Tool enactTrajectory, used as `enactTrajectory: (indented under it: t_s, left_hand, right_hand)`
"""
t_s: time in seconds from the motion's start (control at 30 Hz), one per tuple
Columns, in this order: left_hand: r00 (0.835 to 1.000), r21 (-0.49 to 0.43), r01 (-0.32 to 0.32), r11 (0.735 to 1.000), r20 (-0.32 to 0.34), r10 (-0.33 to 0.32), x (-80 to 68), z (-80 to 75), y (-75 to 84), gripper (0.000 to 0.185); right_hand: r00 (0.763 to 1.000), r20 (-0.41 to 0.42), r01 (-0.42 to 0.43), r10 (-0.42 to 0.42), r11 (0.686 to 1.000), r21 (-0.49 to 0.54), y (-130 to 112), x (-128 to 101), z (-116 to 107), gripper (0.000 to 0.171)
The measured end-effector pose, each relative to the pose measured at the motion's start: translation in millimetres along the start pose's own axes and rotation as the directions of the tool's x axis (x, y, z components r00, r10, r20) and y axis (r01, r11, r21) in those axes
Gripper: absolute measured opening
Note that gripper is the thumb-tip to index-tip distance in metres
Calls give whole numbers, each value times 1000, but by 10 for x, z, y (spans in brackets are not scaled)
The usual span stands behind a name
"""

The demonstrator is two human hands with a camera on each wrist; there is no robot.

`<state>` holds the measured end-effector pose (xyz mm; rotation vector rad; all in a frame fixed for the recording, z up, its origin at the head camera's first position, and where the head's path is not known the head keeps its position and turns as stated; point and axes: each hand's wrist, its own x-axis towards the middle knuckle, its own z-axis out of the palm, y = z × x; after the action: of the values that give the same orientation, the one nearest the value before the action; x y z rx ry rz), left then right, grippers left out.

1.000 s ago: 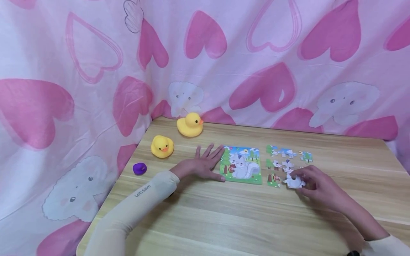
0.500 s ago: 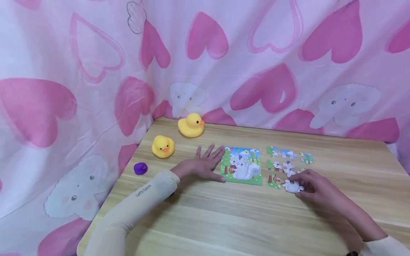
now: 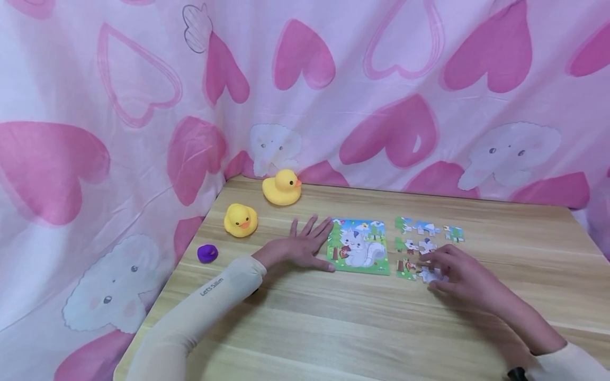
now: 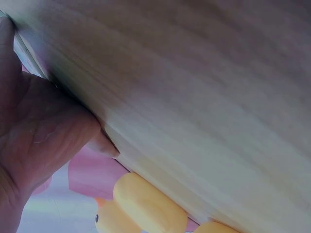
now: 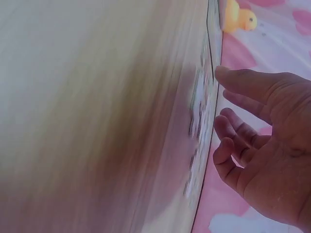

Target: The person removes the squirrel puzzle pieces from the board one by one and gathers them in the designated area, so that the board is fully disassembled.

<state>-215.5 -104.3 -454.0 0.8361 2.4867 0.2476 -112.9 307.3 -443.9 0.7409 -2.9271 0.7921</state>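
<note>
My left hand (image 3: 308, 247) lies with spread fingers on the table, its fingertips and thumb at the left edge of a square squirrel picture board (image 3: 358, 246). To the board's right are several jigsaw pieces in loose rows, among them a white squirrel piece (image 3: 431, 275) in the bottom row. My right hand (image 3: 464, 275) is over that piece and partly covers it in the head view. In the right wrist view, thumb and index finger are apart with no piece between them, the other fingers loosely bent, and the pieces (image 5: 197, 104) lie flat on the table beyond.
Two yellow rubber ducks (image 3: 282, 188) (image 3: 240, 220) and a small purple duck (image 3: 207, 253) stand on the left of the wooden table (image 3: 333, 323). One piece (image 3: 454, 233) lies apart at the upper right of the rows. A pink heart-patterned curtain (image 3: 305, 143) hangs behind the table.
My right hand brought the white squirrel piece left, down beside the bottom-row piece, and its thumb and finger have come off the piece's edge. The left hand has stayed put.
</note>
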Motion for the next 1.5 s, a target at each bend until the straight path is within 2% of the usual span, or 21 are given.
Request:
enactTrajectory:
  t_s: [0.37, 0.53, 0.7, 0.97, 1.13, 1.37, 1.5]
  left_hand:
    - [1000, -3, -5, 1000, 4, 5, 1, 20, 13, 124]
    - [1000, 0, 11, 1000, 5, -11, -7, 21, 12, 123]
    - [1000, -8, 5, 1000, 10, -5, -12, 31, 13, 124]
    - [1000, -8, -8, 1000, 6, 9, -2, 36, 25, 124]
    - [1000, -5, 4, 1000, 4, -3, 4, 32, 32, 123]
    - [1000, -3, 19, 1000, 4, -19, -2, 18, 19, 123]
    - [1000, -3, 14, 1000, 0, -14, -3, 8, 17, 123]
  right_hand:
    - [999, 33, -11, 8, 997, 76, -347, 321, 199, 39]
    - [996, 80, -56, 49, 995, 84, -514, 533, 230, 43]
    - [991, 115, -81, 74, 995, 63, -609, 647, 338, 45]
    - [981, 109, -165, 162, 986, 22, -633, 669, 455, 51]
    - [974, 132, -189, 186, 982, 16, -626, 707, 463, 61]
    - [965, 182, -209, 191, 974, 88, -574, 799, 448, 76]
    - [967, 192, -194, 169, 974, 118, -522, 846, 450, 72]
